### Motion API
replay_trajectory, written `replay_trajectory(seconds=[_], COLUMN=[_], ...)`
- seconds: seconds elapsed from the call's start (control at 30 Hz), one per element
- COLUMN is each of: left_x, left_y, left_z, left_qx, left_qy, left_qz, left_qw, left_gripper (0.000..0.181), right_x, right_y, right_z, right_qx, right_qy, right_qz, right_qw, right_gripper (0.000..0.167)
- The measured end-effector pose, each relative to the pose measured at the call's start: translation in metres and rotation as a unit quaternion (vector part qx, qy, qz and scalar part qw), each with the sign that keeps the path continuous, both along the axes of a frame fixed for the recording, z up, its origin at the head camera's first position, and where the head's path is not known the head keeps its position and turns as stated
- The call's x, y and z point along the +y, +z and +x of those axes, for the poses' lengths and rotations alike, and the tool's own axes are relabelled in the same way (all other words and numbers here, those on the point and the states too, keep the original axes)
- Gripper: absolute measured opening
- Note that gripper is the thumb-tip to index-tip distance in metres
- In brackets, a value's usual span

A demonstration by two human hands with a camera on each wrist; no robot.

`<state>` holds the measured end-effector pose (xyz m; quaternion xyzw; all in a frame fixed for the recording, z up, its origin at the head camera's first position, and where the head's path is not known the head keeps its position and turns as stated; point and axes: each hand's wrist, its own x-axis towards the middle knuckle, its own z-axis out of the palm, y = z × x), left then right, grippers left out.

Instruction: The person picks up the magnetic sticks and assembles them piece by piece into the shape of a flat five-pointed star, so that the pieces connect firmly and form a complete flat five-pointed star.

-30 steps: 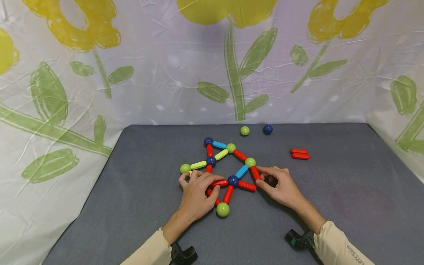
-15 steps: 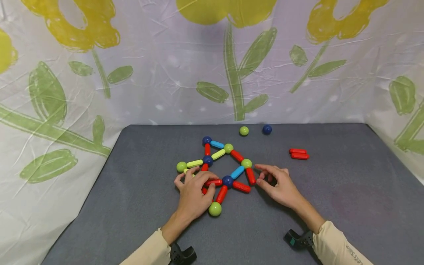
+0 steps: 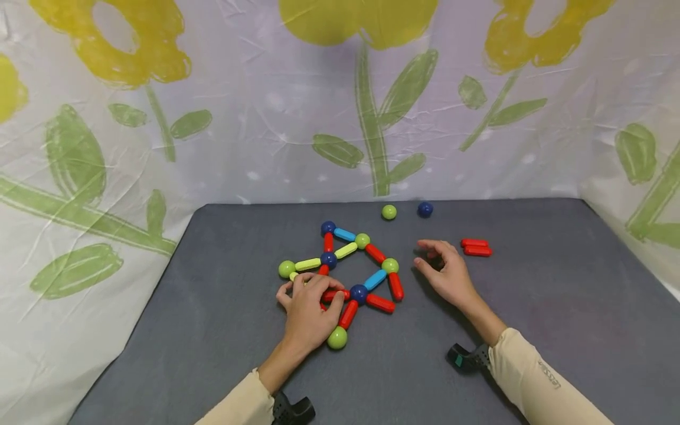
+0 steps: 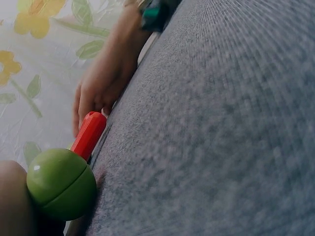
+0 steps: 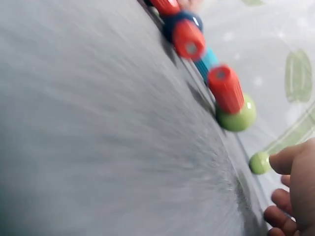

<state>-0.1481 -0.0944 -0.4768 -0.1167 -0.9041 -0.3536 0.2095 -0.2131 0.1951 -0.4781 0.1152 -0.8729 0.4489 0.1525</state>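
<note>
Magnetic rods and balls form a flat linked figure on the dark table. In the head view my left hand (image 3: 309, 313) lies over its left part, thumb and index finger on either side of a red rod (image 3: 336, 296), pinching it. That rod joins a dark blue ball (image 3: 358, 294); the hand hides some pieces behind it. A green ball (image 4: 61, 184) shows close to the left hand in the left wrist view. My right hand (image 3: 448, 274) hovers right of the figure, fingers loosely bent and holding nothing. Nearest to it are a green ball (image 3: 390, 265) and its red rod (image 3: 395, 286).
Two loose red rods (image 3: 477, 247) lie right of the right hand. At the back of the table (image 3: 558, 330) are a loose green ball (image 3: 389, 212) and a loose dark blue ball (image 3: 425, 209). A flower-printed cloth (image 3: 255, 118) stands behind.
The figure has shifted left along with my left hand. My right hand has let go of the red rod at the figure's right side and moved away from it, up and to the right.
</note>
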Motion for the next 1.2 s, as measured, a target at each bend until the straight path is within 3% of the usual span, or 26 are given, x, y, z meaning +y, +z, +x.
replay_trajectory(seconds=[0.33,0.57,0.8,1.2], left_x=[-0.001,0.001,-0.002,-0.002], left_y=[-0.001,-0.002,0.000,-0.001], left_z=[0.001,0.002,0.000,-0.001], left_qx=[-0.014,-0.003,0.005,0.003], left_qy=[0.013,0.010,0.011,0.014], left_qz=[-0.001,-0.001,0.004,0.009], left_qw=[0.9998,0.9999,0.9999,0.9999], left_gripper=[0.008,0.006,0.006,0.007], right_x=[-0.007,-0.004,-0.005,0.000], right_y=[-0.006,-0.005,-0.002,0.000], right_z=[-0.071,-0.097,-0.110,-0.095], right_qx=[0.012,0.023,0.024,-0.040], right_qy=[-0.089,-0.120,-0.126,-0.050], right_qz=[-0.056,-0.047,-0.001,0.058], right_qw=[0.9944,0.9913,0.9918,0.9963], right_gripper=[0.060,0.053,0.041,0.045])
